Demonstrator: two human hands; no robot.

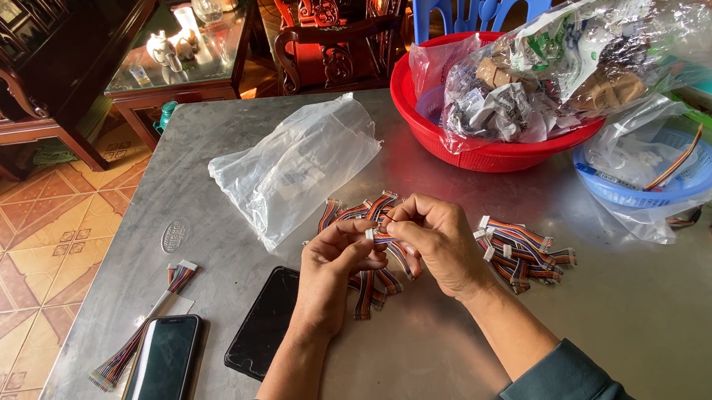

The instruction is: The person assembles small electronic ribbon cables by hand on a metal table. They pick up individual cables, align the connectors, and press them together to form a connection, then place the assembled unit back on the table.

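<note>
Head view: I'd keep my left hand [332,269] and right hand [435,240] pinching the ribbon cable [382,237] near its white connector [370,235], low over the surface [632,312].

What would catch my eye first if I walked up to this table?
Probably the two hands, left hand and right hand, pinching a short multicoloured ribbon cable at the centre of the metal table. Next, the bright red basket of crumpled bags at the far right.
</note>
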